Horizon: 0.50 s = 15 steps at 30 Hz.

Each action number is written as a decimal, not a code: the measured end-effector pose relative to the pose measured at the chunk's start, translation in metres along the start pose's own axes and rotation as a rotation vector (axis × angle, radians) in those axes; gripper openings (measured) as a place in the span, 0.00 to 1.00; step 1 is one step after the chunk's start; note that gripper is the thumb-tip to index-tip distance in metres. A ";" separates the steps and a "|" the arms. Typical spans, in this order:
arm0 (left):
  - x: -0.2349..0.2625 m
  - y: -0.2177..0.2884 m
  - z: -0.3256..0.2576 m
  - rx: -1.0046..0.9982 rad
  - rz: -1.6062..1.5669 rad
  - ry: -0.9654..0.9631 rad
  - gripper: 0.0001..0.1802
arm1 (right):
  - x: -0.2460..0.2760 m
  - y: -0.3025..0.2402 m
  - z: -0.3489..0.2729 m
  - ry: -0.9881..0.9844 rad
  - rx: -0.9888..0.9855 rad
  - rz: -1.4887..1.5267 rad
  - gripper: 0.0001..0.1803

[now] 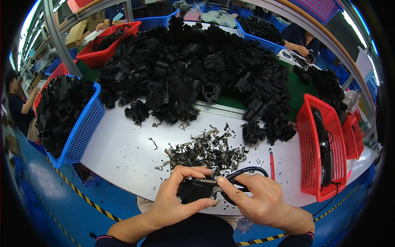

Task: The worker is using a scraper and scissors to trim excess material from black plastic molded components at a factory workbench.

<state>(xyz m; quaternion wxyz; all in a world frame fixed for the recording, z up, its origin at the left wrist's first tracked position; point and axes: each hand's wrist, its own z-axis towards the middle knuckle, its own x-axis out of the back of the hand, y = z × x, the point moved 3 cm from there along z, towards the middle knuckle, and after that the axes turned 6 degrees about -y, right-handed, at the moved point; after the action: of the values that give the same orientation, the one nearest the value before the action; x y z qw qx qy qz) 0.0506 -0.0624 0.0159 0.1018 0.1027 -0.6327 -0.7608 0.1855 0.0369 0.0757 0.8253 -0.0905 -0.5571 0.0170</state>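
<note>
Head view, relayed to me at a distance: two bare hands meet above the near edge of a white bench [123,152], at 6 o'clock in my picture. The left hand [173,199] has its grip closed on a black plastic part [196,191], thumb on the near side, fingers on the far side. The right hand [261,199] curls around a dark-handled tool [243,170], its grip drawn in, index fingertip at the part's right end; I cannot tell how the tool's tip stands.

Taking bearings from the hands, I find a scatter of small scraps [191,155] at 12 o'clock. At 2 o'clock, a red stick [272,165] lies short of a red basket [307,164] holding black pieces. At 10 o'clock, a blue basket [87,129] brims with black parts. Beyond the scraps, at 12 o'clock, rises a heap of black parts [179,84]; farther off, at 1 o'clock, a co-worker's hand [302,51] shows.
</note>
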 end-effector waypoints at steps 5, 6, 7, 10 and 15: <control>0.001 -0.002 0.007 -0.023 0.072 0.002 0.34 | -0.005 0.005 0.001 -0.002 -0.106 0.128 0.25; 0.002 -0.001 0.007 -0.052 0.100 0.013 0.36 | -0.007 0.011 0.000 0.017 -0.172 0.222 0.25; 0.003 -0.002 0.006 -0.069 0.091 0.017 0.39 | -0.007 0.020 -0.003 0.034 -0.238 0.316 0.24; 0.007 -0.009 0.005 -0.129 0.090 0.025 0.45 | -0.004 0.040 -0.016 -0.101 -0.455 0.407 0.20; 0.006 -0.015 0.010 -0.237 0.052 -0.001 0.48 | -0.014 0.051 -0.065 -0.651 -0.496 -0.153 0.14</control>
<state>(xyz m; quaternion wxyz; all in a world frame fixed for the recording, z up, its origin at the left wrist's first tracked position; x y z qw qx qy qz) 0.0413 -0.0523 0.0023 0.1328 0.0731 -0.5406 -0.8275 0.2442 0.0766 0.0302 0.5579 -0.2351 -0.7814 -0.1513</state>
